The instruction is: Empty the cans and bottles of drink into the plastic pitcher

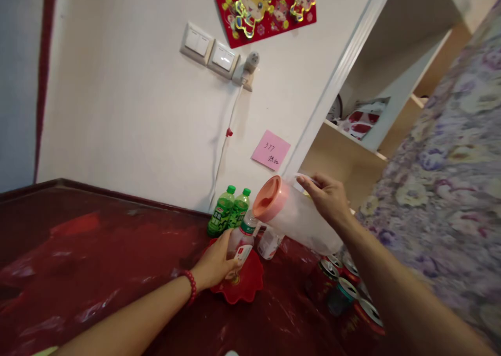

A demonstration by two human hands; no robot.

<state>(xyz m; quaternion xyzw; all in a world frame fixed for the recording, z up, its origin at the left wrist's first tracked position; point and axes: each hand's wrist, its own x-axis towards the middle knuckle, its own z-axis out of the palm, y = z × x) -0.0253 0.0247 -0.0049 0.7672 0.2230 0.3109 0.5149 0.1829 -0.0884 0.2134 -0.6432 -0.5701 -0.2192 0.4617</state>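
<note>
My left hand (216, 261), with a red bead bracelet above the wrist, is wrapped round a clear plastic bottle (243, 244) that leans slightly to the right. The bottle is held over a red scalloped plate (246, 285). In my right hand (326, 197) is the handle of a translucent pitcher (305, 220) with a pink lid. The pitcher is tipped to the left, its lid right at the bottle's mouth. Whether any liquid is flowing I cannot make out. Behind the bottle, a clear cup (270, 242) stands near the pitcher's underside.
Two green drink bottles (222, 210) stand against the wall. Several drink cans (342, 296) are grouped at the right, below my right forearm. A red-covered table (97, 272) spreads to the left. A cord (226, 147) hangs from the wall plug; a floral curtain (438, 189) is at the right.
</note>
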